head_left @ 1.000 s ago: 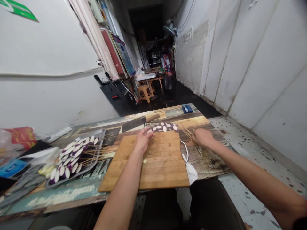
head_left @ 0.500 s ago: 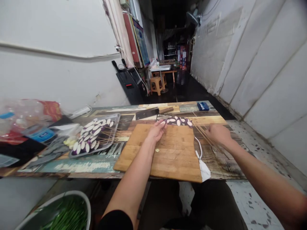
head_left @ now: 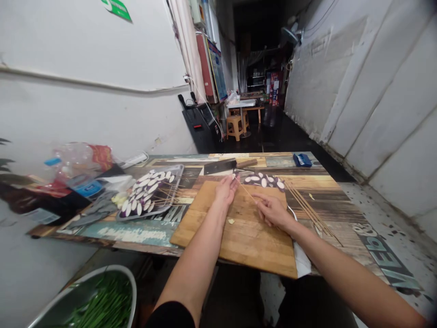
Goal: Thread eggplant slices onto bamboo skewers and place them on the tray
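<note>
My left hand [head_left: 225, 190] is closed around a purple-skinned eggplant slice [head_left: 235, 175] above the far edge of the wooden cutting board [head_left: 256, 243]. Over the board's right side, my right hand [head_left: 273, 212] pinches a thin bamboo skewer [head_left: 246, 190]. The skewer slants toward the slice in my left hand; whether its tip has entered the slice is too small to tell. Behind the board lies a row of cut eggplant slices [head_left: 262, 180]. Several loose bamboo skewers [head_left: 312, 212] rest to the right. A grey tray [head_left: 179, 175] at the left holds skewered eggplant slices [head_left: 145, 191].
A cleaver [head_left: 220, 166] lies behind the board. The small blue box [head_left: 302, 160] stands at the far right. Plastic bottles and bags [head_left: 85, 166] crowd the table's left end. Below left, a metal basin [head_left: 131, 282] holds green stalks. A white strapped item hangs beside the board.
My right hand has come left from the loose skewers to above the board, now with a skewer in it. My left hand stays near the board's far edge. The view has shifted.
</note>
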A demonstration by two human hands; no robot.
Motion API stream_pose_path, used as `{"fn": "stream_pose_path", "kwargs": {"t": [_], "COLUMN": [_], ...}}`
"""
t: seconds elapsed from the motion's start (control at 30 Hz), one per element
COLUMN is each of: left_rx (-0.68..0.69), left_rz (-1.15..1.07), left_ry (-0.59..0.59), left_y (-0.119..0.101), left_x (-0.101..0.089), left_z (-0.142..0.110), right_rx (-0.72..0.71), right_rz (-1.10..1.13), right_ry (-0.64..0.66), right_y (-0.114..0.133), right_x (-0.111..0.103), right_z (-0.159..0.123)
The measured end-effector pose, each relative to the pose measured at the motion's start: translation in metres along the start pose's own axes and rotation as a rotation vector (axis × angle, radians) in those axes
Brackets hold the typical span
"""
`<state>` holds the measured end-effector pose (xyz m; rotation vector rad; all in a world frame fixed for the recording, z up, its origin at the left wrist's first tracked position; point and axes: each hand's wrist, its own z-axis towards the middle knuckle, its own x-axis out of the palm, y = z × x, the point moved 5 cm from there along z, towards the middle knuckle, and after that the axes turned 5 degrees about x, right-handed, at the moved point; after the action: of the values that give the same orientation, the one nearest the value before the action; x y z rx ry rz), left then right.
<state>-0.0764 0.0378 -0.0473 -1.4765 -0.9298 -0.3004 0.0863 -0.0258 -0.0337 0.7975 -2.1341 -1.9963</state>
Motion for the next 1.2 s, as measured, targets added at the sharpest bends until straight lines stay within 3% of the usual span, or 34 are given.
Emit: {"fn": "stream_pose_path", "kwargs": {"t": [0.27, 0.5, 0.7, 1.2], "left_rx": [0.062, -0.054, -0.105, -0.128], "left_rz": [0.013, 0.113, 0.068, 0.092], "left_ry": [-0.013, 0.119, -0.004, 0.031], "left_y": [-0.005, 0.008, 0.009, 0.011], "left_x": [-0.002, 0.010, 0.002, 0.004], "left_z": [0.003, -0.009, -0.004, -0.006], "right_rx": [-0.094, -0.133, -0.226, -0.232], "right_rz": [-0.101, -0.038, -0.098, -0.189], "right_ry": [-0.117, -0.107, -0.149, -0.250], "right_y": [-0.004, 0.003, 0.007, 0.001], "right_x": [-0.007, -0.006, -0.006, -0.009], "right_z": [-0.001, 0.001, -0.006, -0.001]}}
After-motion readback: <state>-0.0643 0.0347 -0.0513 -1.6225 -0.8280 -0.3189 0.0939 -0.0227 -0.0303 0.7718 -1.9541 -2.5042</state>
